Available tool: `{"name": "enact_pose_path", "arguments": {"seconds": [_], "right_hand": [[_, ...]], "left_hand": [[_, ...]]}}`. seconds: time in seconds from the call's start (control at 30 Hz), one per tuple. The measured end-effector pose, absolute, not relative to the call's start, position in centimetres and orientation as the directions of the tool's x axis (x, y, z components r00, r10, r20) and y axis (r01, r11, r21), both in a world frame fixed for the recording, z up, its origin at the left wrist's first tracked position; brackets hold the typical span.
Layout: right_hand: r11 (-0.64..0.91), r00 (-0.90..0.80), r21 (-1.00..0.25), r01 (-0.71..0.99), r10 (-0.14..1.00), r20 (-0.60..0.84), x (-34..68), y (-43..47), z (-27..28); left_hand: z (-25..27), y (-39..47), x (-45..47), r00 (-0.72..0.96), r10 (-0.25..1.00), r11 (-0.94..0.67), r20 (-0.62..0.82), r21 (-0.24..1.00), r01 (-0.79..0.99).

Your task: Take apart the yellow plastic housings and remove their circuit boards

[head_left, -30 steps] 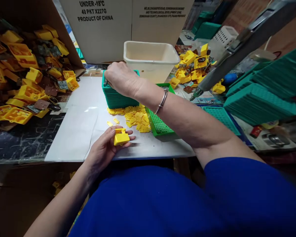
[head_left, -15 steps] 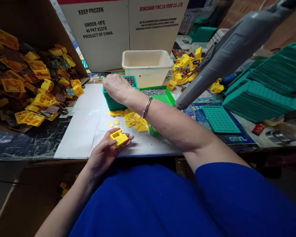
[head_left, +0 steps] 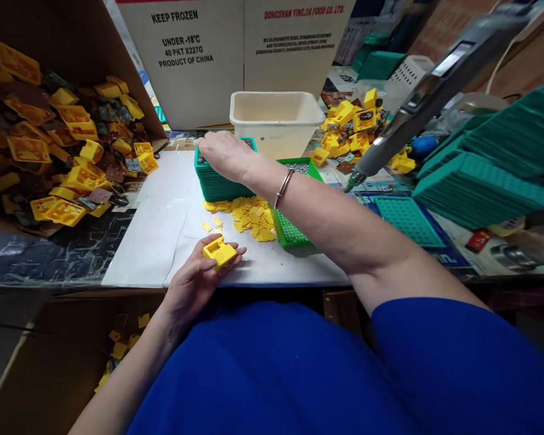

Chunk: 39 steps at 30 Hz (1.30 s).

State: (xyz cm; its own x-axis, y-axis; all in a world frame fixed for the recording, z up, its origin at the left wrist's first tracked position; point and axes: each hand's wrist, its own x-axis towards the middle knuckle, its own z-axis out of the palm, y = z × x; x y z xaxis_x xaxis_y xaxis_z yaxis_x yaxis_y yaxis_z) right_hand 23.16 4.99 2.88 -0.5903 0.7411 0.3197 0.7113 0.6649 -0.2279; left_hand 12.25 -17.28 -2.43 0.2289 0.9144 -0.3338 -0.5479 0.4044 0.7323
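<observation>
A small yellow plastic housing (head_left: 219,254) with an open cavity and a patch of tiny holes rests in my left hand (head_left: 198,275), thumb on its near side and fingers beneath. My right hand (head_left: 224,154) reaches over the stack of teal trays (head_left: 222,186), palm down at the top tray; its fingertips are hidden behind the hand, so what they touch does not show. Dark small parts lie in the top tray. Flat yellow pieces (head_left: 255,219) are heaped in front of the stack. A green perforated basket (head_left: 292,232) with small metal screws (head_left: 299,166) sits partly under my right forearm.
A grey electric screwdriver (head_left: 399,121) hangs at the right. A cardboard box of yellow housings (head_left: 79,178) stands left, a cream bin (head_left: 276,127) behind. More yellow housings (head_left: 344,130) and stacked teal trays (head_left: 480,187) lie right. A white carton (head_left: 199,90) closes off the back.
The view has shifted slightly, moving most things a little rightward. The hanging screwdriver has swung up and right. My left hand keeps the yellow housing; my right hand stays at the tray stack.
</observation>
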Motion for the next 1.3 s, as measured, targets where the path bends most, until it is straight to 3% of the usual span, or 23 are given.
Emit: {"name": "enact_pose_path", "arguments": {"seconds": [0.1, 0.2, 0.3, 0.4, 0.5, 0.67, 0.9, 1.3], "right_hand": [[0.578, -0.541, -0.132, 0.805, 0.807, 0.235, 23.1, 3.7, 4.0], [0.561, -0.497, -0.188, 0.806, 0.814, 0.300, 23.6, 1.8, 4.7], [0.593, -0.448, -0.404, 0.696, 0.799, 0.401, 24.4, -1.9, 3.8], [0.521, -0.427, -0.671, 0.528, 0.845, 0.320, 25.1, -6.5, 1.1], [0.409, -0.349, -0.804, 0.432, 0.898, 0.269, 25.3, -10.1, -2.0], [0.428, -0.282, -0.805, 0.411, 0.899, 0.335, 25.2, -12.0, -4.8], [0.412, -0.178, -0.903, 0.118, 0.904, 0.389, 25.9, -12.4, -5.6], [0.443, -0.388, -0.890, 0.111, 0.844, 0.371, 28.7, -11.7, -4.5]], "left_hand": [[-2.7, -17.4, 12.0, 0.191, 0.925, 0.376, -0.328, 0.729, -0.572], [-3.2, -17.5, 12.0, 0.150, 0.940, 0.335, -0.307, 0.735, -0.590], [-3.8, -17.4, 12.4, 0.092, 0.959, 0.270, -0.269, 0.758, -0.594], [-4.4, -17.3, 13.2, 0.027, 0.969, 0.215, -0.245, 0.784, -0.582], [-4.8, -17.2, 14.2, 0.008, 0.975, 0.188, -0.221, 0.810, -0.555], [-5.2, -17.4, 15.3, -0.005, 0.986, 0.141, -0.169, 0.837, -0.529], [-4.7, -17.6, 15.6, 0.011, 0.978, 0.181, -0.206, 0.830, -0.527], [-4.8, -17.5, 15.1, 0.025, 0.988, 0.147, -0.155, 0.854, -0.499]]}}
